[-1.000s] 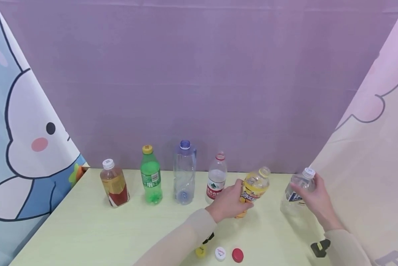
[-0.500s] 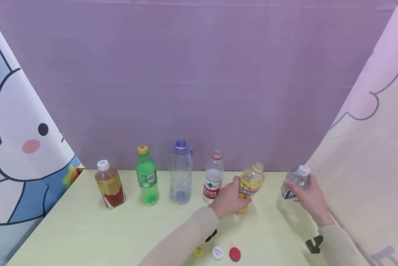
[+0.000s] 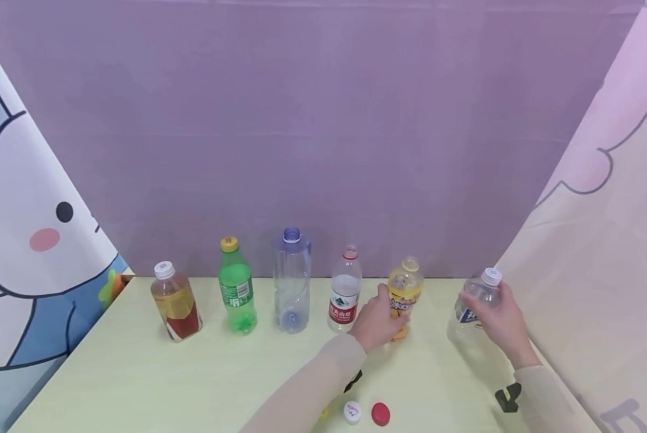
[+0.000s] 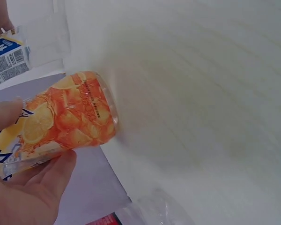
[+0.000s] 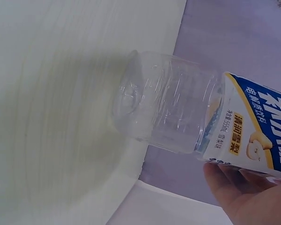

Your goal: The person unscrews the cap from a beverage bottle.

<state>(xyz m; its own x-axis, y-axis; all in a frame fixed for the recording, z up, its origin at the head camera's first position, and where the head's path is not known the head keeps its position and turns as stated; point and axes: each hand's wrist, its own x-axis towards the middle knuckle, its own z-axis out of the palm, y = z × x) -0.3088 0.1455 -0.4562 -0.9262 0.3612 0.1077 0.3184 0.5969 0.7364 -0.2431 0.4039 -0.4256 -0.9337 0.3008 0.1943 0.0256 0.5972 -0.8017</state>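
My left hand [image 3: 379, 323] grips a capless bottle with a yellow and orange label [image 3: 404, 296], which stands nearly upright at the right of the row. In the left wrist view the orange-slice label [image 4: 65, 117] sits between thumb and fingers, its base at the table. With my right hand [image 3: 501, 322] I hold a clear bottle with a white cap [image 3: 472, 304] at the far right, slightly tilted. In the right wrist view its blue and white label [image 5: 253, 129] shows above the clear lower part; fingers wrap the label from below.
Left of my hands stand a red-labelled water bottle [image 3: 345, 294], a tall clear bottle [image 3: 292, 288], a green bottle [image 3: 238, 294] and an amber bottle [image 3: 177, 304]. Loose white [image 3: 352, 412] and red [image 3: 380, 414] caps lie at the table's front, a yellow one partly under my left sleeve.
The yellow-labelled bottle in my left hand has gone from tilted to nearly upright. My right hand keeps its hold on the clear bottle. The head view has shifted slightly.
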